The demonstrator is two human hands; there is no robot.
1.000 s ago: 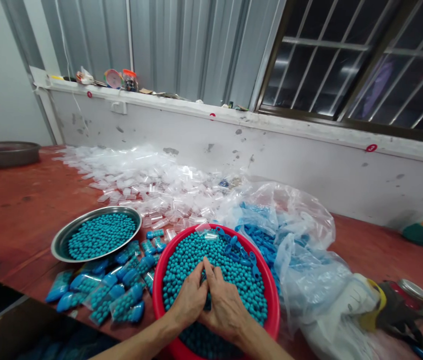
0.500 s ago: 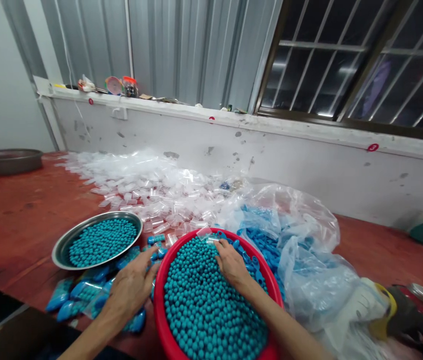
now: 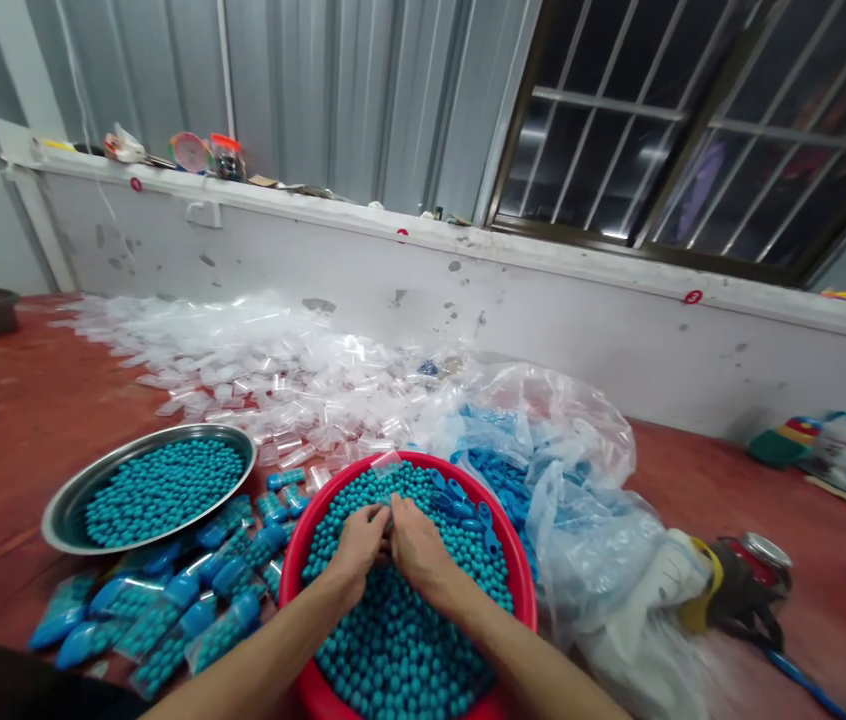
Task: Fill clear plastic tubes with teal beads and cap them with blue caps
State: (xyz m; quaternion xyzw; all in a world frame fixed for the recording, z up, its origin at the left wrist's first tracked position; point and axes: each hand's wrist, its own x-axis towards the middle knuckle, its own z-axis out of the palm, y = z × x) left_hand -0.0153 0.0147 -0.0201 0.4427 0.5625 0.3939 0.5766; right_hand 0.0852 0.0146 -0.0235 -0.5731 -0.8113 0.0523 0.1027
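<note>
Above the teal beads (image 3: 408,650) in a red basin (image 3: 294,560), my left hand (image 3: 359,545) and my right hand (image 3: 417,550) meet with their fingertips together. Both are closed, and whatever they pinch is hidden behind the fingers. Just beyond them, a clear plastic piece (image 3: 385,460) lies at the basin's far rim. Several blue plastic caps or spoon-like pieces (image 3: 460,500) rest on the beads at the right. To the left of the basin lie clear tubes filled with teal beads (image 3: 160,620), with blue ends.
A steel bowl (image 3: 63,535) of teal beads stands at left. Behind is a wide heap of empty clear tubes (image 3: 273,370). Right of the basin sits a plastic bag (image 3: 588,540) with blue pieces, then a red can (image 3: 764,560). A white wall (image 3: 543,310) bounds the back.
My left hand has moved right, from over the filled tubes to the basin. My right hand has drawn slightly nearer and left, and the two now meet. The view has shifted right.
</note>
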